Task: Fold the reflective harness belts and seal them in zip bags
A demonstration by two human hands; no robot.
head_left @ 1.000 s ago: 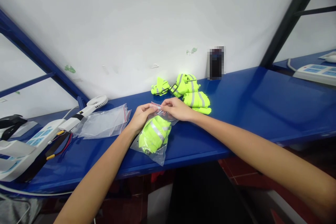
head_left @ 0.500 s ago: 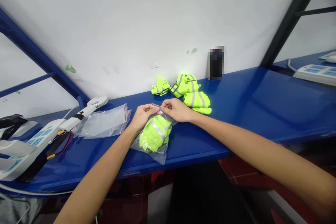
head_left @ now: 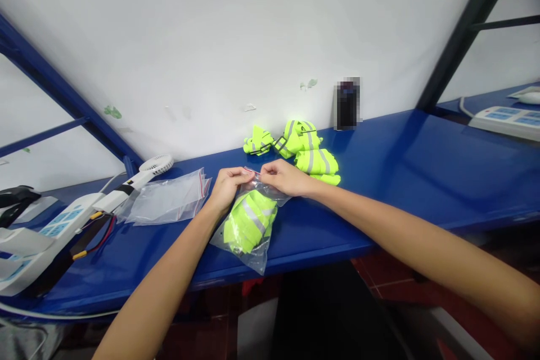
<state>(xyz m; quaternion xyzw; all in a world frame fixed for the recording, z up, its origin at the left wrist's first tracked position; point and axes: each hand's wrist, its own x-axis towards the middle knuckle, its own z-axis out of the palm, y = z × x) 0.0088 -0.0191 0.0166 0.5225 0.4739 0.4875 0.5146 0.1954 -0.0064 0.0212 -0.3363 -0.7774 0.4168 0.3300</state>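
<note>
A clear zip-lock bag (head_left: 256,261) with a red line at its mouth lies at the front of the blue table. Inside it is a folded neon-yellow reflective strap bundle (head_left: 248,222) with silver stripes. My left hand (head_left: 230,185) pinches the bag's top edge from the left. Close beside it, my right hand (head_left: 284,176) pinches the same edge, fingers pressed together. Just beyond the right hand sit more neon-yellow reflective bundles (head_left: 316,162), some with black buckles, and a smaller one (head_left: 258,140) stands near the wall.
Several flat zip-lock bags (head_left: 164,199) lie left of my left hand. Farther left are a small white fan (head_left: 156,165), a white power strip (head_left: 63,222) and a battery with yellow connectors (head_left: 80,255). A pixelated dark object (head_left: 347,104) leans on the wall. The blue table (head_left: 405,174) extends right.
My right hand has slid slightly right along the bag's top edge. The bag's lower end and the bundle inside sit a little lower, and both hands keep their pinch.
</note>
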